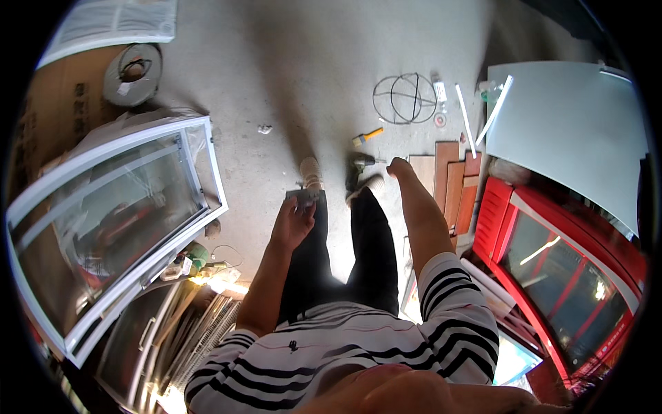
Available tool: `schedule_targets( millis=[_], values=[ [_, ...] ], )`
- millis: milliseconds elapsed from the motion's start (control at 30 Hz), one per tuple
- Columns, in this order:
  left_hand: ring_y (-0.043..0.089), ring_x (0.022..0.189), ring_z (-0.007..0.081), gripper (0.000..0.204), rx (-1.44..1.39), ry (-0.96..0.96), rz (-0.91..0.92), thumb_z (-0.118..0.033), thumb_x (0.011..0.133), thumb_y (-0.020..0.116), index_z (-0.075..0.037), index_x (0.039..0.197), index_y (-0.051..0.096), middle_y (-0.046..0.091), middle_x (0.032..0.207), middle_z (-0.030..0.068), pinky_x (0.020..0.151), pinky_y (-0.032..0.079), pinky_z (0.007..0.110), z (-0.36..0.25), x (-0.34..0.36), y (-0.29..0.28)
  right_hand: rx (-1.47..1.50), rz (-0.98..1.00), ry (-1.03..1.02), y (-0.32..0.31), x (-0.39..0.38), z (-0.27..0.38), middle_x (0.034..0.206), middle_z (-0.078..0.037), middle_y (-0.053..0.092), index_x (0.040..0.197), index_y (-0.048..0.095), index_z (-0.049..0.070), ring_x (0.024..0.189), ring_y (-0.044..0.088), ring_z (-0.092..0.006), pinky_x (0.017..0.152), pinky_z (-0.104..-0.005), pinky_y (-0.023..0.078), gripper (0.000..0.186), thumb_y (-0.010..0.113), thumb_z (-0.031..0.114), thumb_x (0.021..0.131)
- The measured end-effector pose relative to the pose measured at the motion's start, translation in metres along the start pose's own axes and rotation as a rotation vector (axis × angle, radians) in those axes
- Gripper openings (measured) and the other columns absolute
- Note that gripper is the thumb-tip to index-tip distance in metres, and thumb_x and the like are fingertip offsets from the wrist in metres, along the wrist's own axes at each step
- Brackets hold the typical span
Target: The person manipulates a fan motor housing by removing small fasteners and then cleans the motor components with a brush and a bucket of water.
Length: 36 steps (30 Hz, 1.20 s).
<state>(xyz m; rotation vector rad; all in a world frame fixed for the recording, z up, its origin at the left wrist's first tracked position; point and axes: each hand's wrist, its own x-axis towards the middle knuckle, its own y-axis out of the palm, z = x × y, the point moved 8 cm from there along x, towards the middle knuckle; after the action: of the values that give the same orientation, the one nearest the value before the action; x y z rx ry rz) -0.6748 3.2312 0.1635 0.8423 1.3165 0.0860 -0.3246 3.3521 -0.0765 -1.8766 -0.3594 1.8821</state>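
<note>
My left hand [298, 222] is raised in front of my left leg, its fingers curled round a small grey rectangular piece [301, 196] whose kind I cannot make out. My right arm reaches forward to the right. At its end my right hand [398, 167] is closed, and what it holds, if anything, is too small to tell. Just left of that hand, a dark cordless drill [357, 170] lies on the floor by my right shoe, its bit pointing toward the hand. A paintbrush [367, 136] with a yellow handle lies a little beyond the drill.
Reddish-brown boards [452, 190] and white strips [465, 119] lie at the right, near a red glass-fronted cabinet [500, 221] and a pale panel [558, 124]. A wire coil [405, 99] lies ahead. White-framed glass doors [114, 152] and a wire spool [114, 79] stand at left.
</note>
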Motion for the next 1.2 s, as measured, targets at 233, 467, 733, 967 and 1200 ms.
schedule_targets(
  millis=[233,467,733,967,1200],
  values=[
    [0.058,0.111,0.0213,0.044,-0.094,-0.283,-0.059,-0.028,0.091,0.063,-0.011,0.130,0.050,0.057,0.124,0.0057,0.077,0.052,0.035,0.063,0.054,-0.105,0.446,-0.139,0.053,0.111,0.088,0.007,0.103,-0.017,0.069,0.100,0.068,0.009,0.101,0.065,-0.0353,0.087,-0.0425,0.051,0.031,0.051,0.033,0.089],
    [0.049,0.125,0.0216,0.065,0.238,-0.284,0.229,-0.032,0.090,0.062,-0.006,0.143,0.035,0.047,0.139,0.0082,0.103,0.041,0.038,0.060,0.086,-0.085,0.375,-0.149,0.110,0.179,0.227,-0.013,0.103,-0.022,0.067,0.100,0.068,0.008,0.100,0.064,-0.0394,0.090,-0.0485,0.050,0.034,0.044,0.031,0.092],
    [0.046,0.125,0.0378,0.099,0.290,-0.077,-0.026,-0.042,0.067,0.084,-0.007,0.144,0.034,0.043,0.136,0.0163,0.090,0.054,0.048,0.043,0.111,-0.113,0.901,-0.345,0.493,0.150,0.326,-0.011,0.110,-0.022,0.066,0.110,0.061,0.001,0.104,0.065,-0.0376,0.090,-0.0456,0.051,0.060,0.072,0.049,0.077],
    [0.048,0.124,0.0346,0.096,0.206,-0.193,0.191,-0.048,0.071,0.081,-0.005,0.144,0.034,0.044,0.133,0.0171,0.090,0.054,0.043,0.051,0.136,-0.067,0.997,-0.350,0.373,0.138,0.288,0.062,0.096,-0.019,0.069,0.100,0.064,0.001,0.092,0.069,-0.0330,0.079,-0.0441,0.054,0.039,0.065,0.036,0.082],
    [0.061,0.108,0.0243,0.057,0.191,-0.282,-0.026,-0.033,0.084,0.072,-0.011,0.131,0.049,0.057,0.128,0.0109,0.068,0.053,0.032,0.095,0.101,-0.058,0.777,-0.443,-0.443,0.061,0.056,0.082,0.112,-0.015,0.057,0.100,0.066,0.012,0.103,0.058,-0.0360,0.089,-0.0430,0.049,0.018,0.060,0.013,0.083]
  ],
)
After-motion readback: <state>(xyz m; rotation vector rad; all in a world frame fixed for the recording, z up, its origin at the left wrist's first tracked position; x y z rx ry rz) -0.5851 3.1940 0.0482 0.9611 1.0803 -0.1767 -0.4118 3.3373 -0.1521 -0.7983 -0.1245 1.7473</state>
